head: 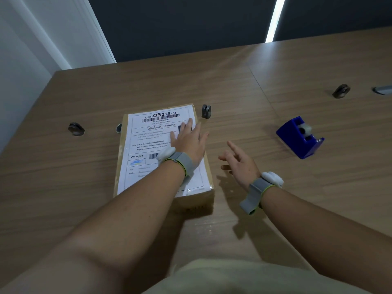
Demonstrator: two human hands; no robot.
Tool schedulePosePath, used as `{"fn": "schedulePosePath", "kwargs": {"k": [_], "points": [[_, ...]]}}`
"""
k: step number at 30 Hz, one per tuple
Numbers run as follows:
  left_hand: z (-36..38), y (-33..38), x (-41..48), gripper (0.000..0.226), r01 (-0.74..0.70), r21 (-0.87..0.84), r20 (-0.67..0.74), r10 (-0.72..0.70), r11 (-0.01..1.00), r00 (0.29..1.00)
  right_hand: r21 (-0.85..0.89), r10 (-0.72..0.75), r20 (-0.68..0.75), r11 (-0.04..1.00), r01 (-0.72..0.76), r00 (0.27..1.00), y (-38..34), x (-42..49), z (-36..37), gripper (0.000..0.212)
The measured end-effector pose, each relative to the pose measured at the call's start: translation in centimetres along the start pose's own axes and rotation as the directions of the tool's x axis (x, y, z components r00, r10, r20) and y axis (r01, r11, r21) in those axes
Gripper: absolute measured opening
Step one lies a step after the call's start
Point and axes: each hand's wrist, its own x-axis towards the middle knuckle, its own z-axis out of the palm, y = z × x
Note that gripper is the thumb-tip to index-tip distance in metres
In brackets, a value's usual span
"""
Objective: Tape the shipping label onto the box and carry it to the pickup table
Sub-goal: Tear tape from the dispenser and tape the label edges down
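A flat brown cardboard box (196, 203) lies on the wooden table (84, 98). A white shipping label (148, 141) with barcodes covers most of its top. My left hand (189, 139) rests flat on the label's right side, fingers spread, holding nothing. Just right of the box, my right hand (238, 161) hovers above the table with fingers apart and empty. A blue tape dispenser (301, 137) with a roll of clear tape stands farther right, well apart from my right hand. Both wrists wear grey bands with white sensors.
Small grey metal fittings stand on the table: one (206, 111) just past the box's far right corner, one (76, 129) to the left, one (341, 91) at far right. A dark wall and white door frame lie beyond the far edge.
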Motion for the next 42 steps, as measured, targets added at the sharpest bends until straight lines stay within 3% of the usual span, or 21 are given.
{"fn": "schedulePosePath", "kwargs": {"k": [7,14,20,24,29,35,42], "points": [[1.7,8.5,1.1,0.069,-0.089,0.051,0.115,0.082,0.995,0.99,0.013,0.126,-0.105,0.992,-0.125,0.987,1.8,1.6,-10.0,0.035],[6.0,19.4,2.0,0.093,-0.294,0.059,0.336,0.258,0.954,0.906,-0.129,0.144,-0.203,0.976,-0.172,0.968,2.8,4.8,-21.2,0.017],[9.9,26.1,3.6,0.116,-0.283,-0.101,0.349,0.3,0.954,0.888,-0.195,0.159,-0.291,0.956,-0.221,0.943,3.7,8.0,-27.2,0.021],[11.6,28.8,4.9,0.125,-0.215,-0.123,0.306,0.243,0.969,0.92,-0.261,0.192,-0.252,0.93,-0.258,0.948,4.0,10.3,-29.2,0.028],[13.0,30.0,7.5,0.134,-0.191,-0.075,0.281,0.205,0.979,0.937,-0.333,0.308,-0.082,0.888,-0.317,0.948,4.6,12.9,-30.7,0.027],[14.6,30.0,9.7,0.137,-0.18,-0.136,0.338,0.216,0.974,0.916,-0.258,0.409,0.029,0.884,-0.389,0.912,6.0,15.0,-31.1,0.019],[15.3,29.5,9.4,0.137,-0.16,-0.192,0.281,0.211,0.968,0.936,-0.145,0.459,0.106,0.885,-0.443,0.882,6.5,15.8,-30.6,0.019]]}}
